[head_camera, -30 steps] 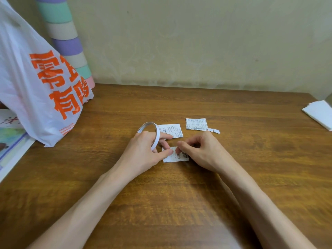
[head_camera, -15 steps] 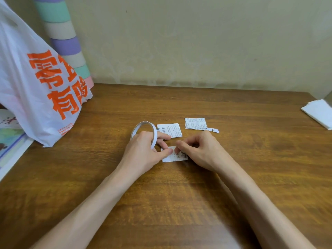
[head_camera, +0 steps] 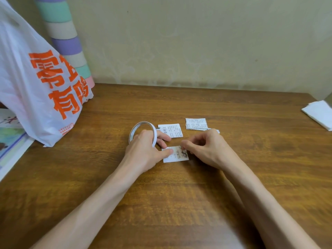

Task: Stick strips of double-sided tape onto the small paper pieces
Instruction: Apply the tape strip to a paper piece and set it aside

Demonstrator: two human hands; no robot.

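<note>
A small printed paper piece lies on the wooden table between my hands. My left hand holds the thin white ring of double-sided tape with its fingers through it, and its thumb presses on the paper's left end. My right hand pinches at the paper's upper right edge with curled fingertips; what they grip is too small to make out. Two more paper pieces lie behind the hands: one beside the tape ring, another farther right with a tiny scrap next to it.
A white plastic bag with orange characters stands at the left, with a striped pastel roll behind it against the wall. Printed sheets lie at the left edge. Folded white paper sits at the far right.
The tape ring in my left hand has tipped slightly leftward and away from the paper. My right fingertips stay at the paper's upper edge.
</note>
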